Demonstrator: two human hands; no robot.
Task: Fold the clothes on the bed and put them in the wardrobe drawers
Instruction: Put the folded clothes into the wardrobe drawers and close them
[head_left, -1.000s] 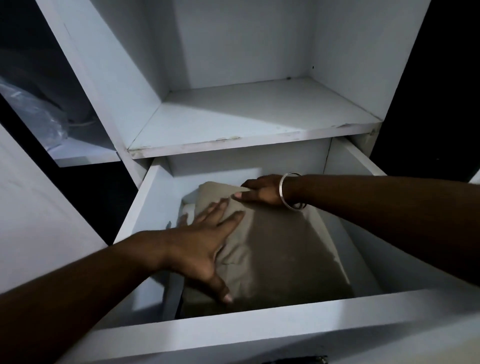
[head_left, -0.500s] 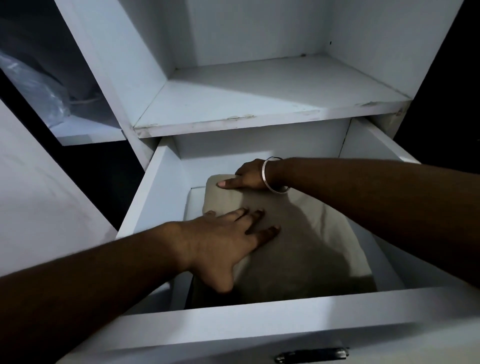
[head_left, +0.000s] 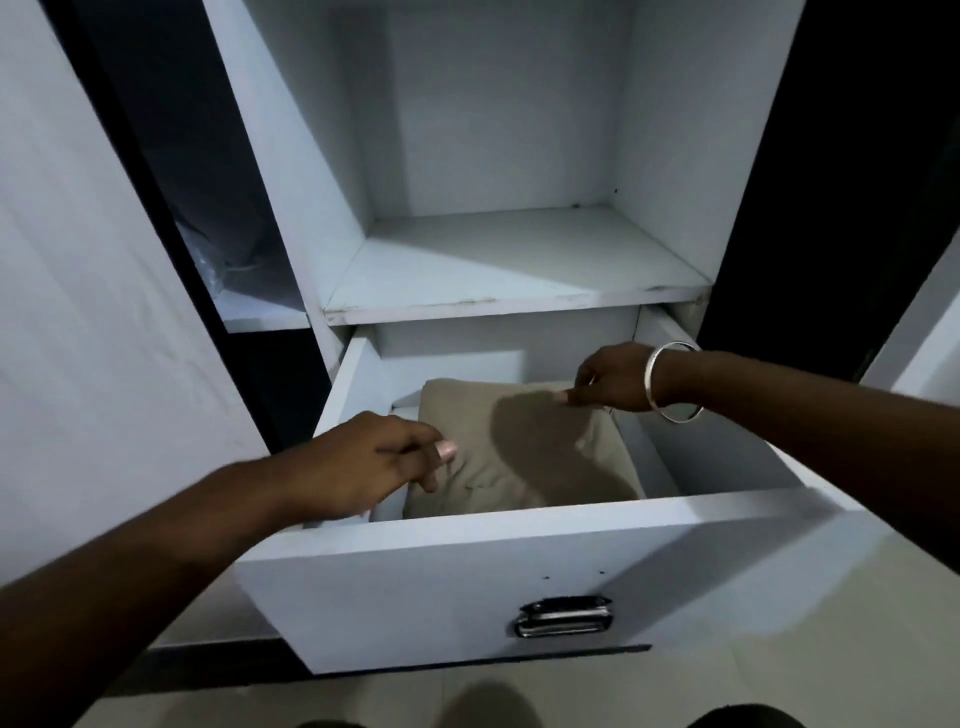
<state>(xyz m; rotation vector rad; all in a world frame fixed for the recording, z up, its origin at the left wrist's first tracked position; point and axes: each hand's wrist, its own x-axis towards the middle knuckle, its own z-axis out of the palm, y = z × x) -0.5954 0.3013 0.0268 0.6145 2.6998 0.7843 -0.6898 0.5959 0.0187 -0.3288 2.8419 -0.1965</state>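
A folded beige garment (head_left: 545, 467) lies flat inside the pulled-out white wardrobe drawer (head_left: 467, 582). My left hand (head_left: 363, 467) hovers over the drawer's left side at the garment's near left edge, fingers loosely curled and holding nothing. Above the garment's far right corner is my right hand (head_left: 613, 376), with a metal bangle on the wrist. Its fingers are loosely curled, and its shadow falls on the cloth below it.
A bare white shelf (head_left: 509, 260) sits directly above the drawer. The drawer front carries a metal handle (head_left: 563, 616). An open white wardrobe door (head_left: 78, 312) stands at the left, with a plastic bag (head_left: 218, 260) in the side compartment. Pale floor lies below.
Both hands have lifted off the garment, which they were pressing flat. My left hand has drawn back toward the drawer's left side. The view has pulled back, showing the drawer front.
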